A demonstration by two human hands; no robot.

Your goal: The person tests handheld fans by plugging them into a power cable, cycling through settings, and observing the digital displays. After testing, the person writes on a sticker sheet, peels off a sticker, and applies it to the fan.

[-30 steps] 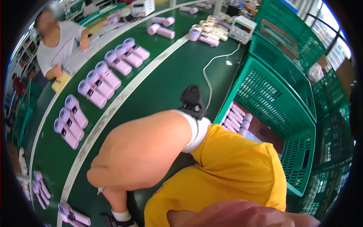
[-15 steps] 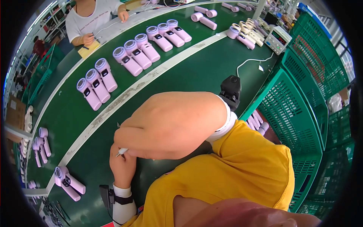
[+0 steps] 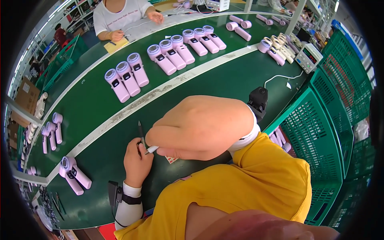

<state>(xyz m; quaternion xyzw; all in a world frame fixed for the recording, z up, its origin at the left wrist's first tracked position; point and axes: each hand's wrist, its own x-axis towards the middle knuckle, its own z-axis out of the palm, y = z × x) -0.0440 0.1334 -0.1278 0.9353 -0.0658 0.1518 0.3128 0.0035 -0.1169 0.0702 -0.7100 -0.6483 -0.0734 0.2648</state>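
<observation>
My right hand [image 3: 202, 128] is closed in front of me, its fingers curled and pinching a small white piece with a pointed end [image 3: 152, 149]. My left hand [image 3: 137, 163] meets it there, thumb and fingers pressed together. A slim, dark, pen-like tool [image 3: 141, 130] sticks up from between the left fingers, tip pointing away; its lower part is hidden by the fingers. Below the right hand shows the corner of a small sheet with red marks [image 3: 171, 159]. Left of my hands, two pink handheld fans [image 3: 75, 176] lie on the green bench [image 3: 108, 160].
Beyond a worn white strip [image 3: 160, 90], pink handheld fans [image 3: 136, 70] lie in rows. At the right stand a small meter box [image 3: 309, 58] with a white cable and green plastic crates [image 3: 316, 132]. A co-worker [image 3: 122, 18] sits across the bench.
My view has shifted, so the bench things sit farther right. More of the dark pen-like tool shows above my left hand, and the red-marked sheet has come into sight beneath my right.
</observation>
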